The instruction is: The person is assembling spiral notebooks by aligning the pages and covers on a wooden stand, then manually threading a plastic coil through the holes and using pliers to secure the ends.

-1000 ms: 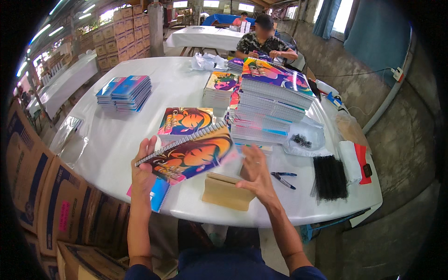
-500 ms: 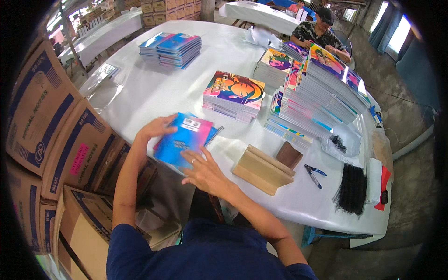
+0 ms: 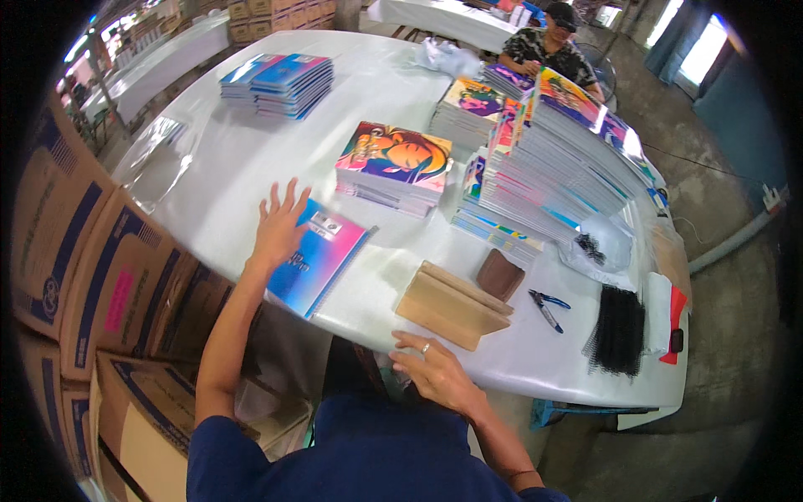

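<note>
A blue-and-pink spiral notebook (image 3: 322,261) lies flat at the table's near left edge, its dark coil along the right side. My left hand (image 3: 280,226) rests on its upper left part, fingers spread, gripping nothing. Off to the right, my right hand (image 3: 433,370) hovers by the table's front edge with its fingers apart and nothing in them. Nearest to it is a tan folded board or block (image 3: 452,308), with a smaller dark brown block (image 3: 500,274) behind. Beyond the notebook sits a stack of notebooks with an illustrated face cover (image 3: 393,159).
More blue-and-pink notebooks (image 3: 290,84) are stacked at the far left. Tall notebook piles (image 3: 552,176) fill the right side. Blue-handled pliers (image 3: 548,309) and black plastic coils (image 3: 617,330) lie at right. Cartons (image 3: 125,284) rise on my left. A person (image 3: 556,50) sits across the table.
The notebooks under my hands are now squared, with one cover showing. My right hand has left them and moved right to the table edge. My left hand has spread its fingers.
</note>
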